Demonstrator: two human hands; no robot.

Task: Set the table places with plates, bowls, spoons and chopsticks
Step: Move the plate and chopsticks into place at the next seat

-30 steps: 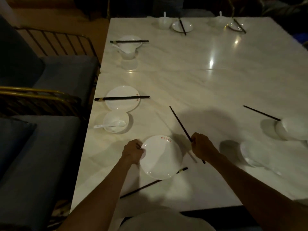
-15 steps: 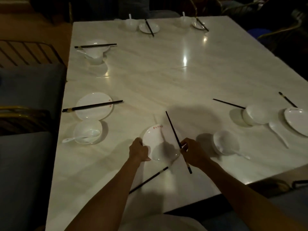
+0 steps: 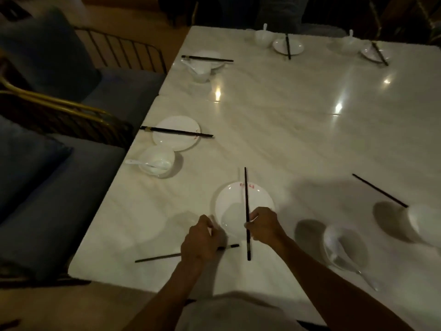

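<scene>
1 black chopstick (image 3: 246, 206) is being pinched in the curled fingers of the right hand (image 3: 263, 226), its length lying over the white plate (image 3: 238, 201) on the table (image 3: 286, 139), its far tip past the plate's far rim and its near end sticking out below the hand. The plate's near-left rim is being held by the curled left hand (image 3: 200, 240), under which a 2nd chopstick (image 3: 157, 258) is lying flat on the table, just nearer than the plate. A bowl with a spoon (image 3: 343, 252) is sitting to the right of the right hand, apart from it.
</scene>
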